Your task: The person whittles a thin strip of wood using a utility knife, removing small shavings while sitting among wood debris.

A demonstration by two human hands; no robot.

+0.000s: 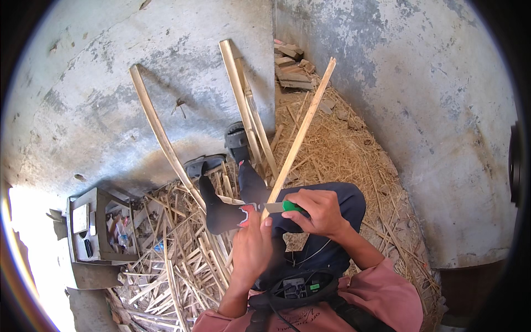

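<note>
My left hand (251, 249) is closed around the lower end of a long pale wooden strip (300, 135), which slants up and away to the right with a notched far end. In my right hand (322, 211) is a knife with a green handle (290, 206). Its flat, broad blade (273, 208) lies across the strip just above my left fingers and appears to touch it. A red and white piece of cloth or wrapping (246, 214) shows beside my left fingertips. My dark-trousered leg (345, 205) is bent beneath my right hand.
Three pale strips lean on the wall, one a curved strip (157, 130) at left. Split wood pieces (182, 276) heap up at lower left beside a grey box-like cabinet (99, 221). Straw (354, 155) covers the floor at right. Bricks (293, 72) sit in the far corner.
</note>
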